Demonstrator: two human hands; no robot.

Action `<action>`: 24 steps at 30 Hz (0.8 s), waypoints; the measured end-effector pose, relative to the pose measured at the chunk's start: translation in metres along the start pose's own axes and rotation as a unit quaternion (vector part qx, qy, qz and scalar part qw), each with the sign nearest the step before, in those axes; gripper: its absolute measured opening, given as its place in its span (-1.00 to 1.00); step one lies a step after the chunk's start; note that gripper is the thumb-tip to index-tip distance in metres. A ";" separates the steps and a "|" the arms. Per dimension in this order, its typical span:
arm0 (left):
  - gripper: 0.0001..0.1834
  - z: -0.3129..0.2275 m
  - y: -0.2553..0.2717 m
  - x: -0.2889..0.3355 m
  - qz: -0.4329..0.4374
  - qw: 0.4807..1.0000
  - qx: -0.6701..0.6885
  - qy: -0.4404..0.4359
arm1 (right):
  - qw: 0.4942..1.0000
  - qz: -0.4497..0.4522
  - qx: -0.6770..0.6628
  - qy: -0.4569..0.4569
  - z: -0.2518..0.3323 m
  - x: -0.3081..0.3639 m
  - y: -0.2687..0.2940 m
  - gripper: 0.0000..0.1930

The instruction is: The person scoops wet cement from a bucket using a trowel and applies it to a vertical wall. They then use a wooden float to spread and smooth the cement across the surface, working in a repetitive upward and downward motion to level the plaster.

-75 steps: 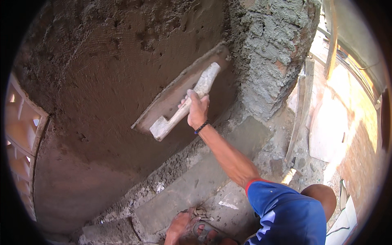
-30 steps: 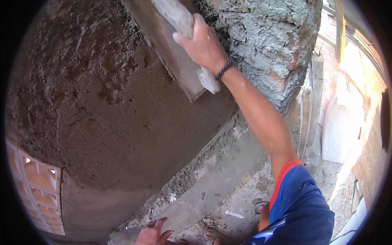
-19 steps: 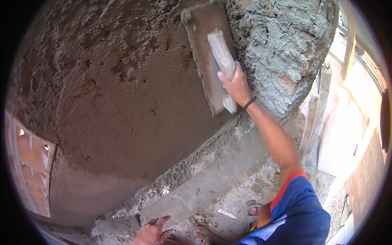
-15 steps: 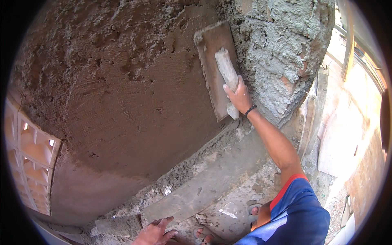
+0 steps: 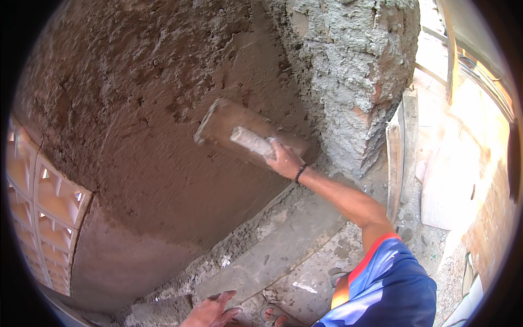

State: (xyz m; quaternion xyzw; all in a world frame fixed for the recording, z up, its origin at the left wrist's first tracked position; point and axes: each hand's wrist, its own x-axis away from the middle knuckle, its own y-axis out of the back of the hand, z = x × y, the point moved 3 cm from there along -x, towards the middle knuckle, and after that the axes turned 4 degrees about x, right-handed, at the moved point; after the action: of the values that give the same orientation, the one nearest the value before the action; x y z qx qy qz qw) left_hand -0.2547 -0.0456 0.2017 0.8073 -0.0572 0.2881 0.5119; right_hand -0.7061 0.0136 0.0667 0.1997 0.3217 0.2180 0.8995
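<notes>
My right hand (image 5: 286, 159) is closed round the handle of a plastering float (image 5: 218, 121), a long rectangular board caked with mortar. The float lies against the wet brown plaster wall (image 5: 158, 163), tilted with its far end up to the left. A dark bracelet circles my right wrist. Low in the view, my left hand (image 5: 212, 312) holds nothing, its fingers stretched and apart above the mortar-strewn ground. The plaster looks smooth lower down and rough toward the top.
A rough grey column (image 5: 348, 71) juts out right of the wall. At the left is a pale vent-block screen (image 5: 52, 218). A flat plank (image 5: 272, 245) runs along the wall's foot among mortar crumbs. Upright boards (image 5: 402, 158) stand right of the column. My sandalled foot (image 5: 271, 314) shows below.
My right hand has brought the float left and down, away from the column, and turned it from near upright to a slant. The left hand stays low with its fingers apart.
</notes>
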 end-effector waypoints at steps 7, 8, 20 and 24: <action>-0.43 -0.012 -0.001 -0.032 -0.009 0.997 -0.002 -0.077 | 0.970 -0.150 -0.017 0.189 0.126 -0.036 -0.011 -0.54; -0.42 -0.014 0.000 -0.033 -0.010 0.997 -0.003 -0.079 | 0.984 -0.096 -0.036 0.144 0.145 -0.048 0.000 -0.55; -0.41 -0.033 0.025 -0.043 0.034 0.999 0.030 -0.003 | 0.978 -0.206 -0.033 -0.016 -0.011 -0.080 0.102 -0.51; -0.41 -0.037 0.033 -0.041 0.016 1.000 0.026 0.001 | 0.979 -0.174 -0.082 -0.067 -0.069 -0.038 0.060 -0.51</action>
State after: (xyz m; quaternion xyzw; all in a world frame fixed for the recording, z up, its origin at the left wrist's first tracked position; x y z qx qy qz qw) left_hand -0.3164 -0.0376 0.2183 0.8189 -0.0622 0.2990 0.4859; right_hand -0.7944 0.0587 0.0661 0.0800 0.2716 0.0700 0.9565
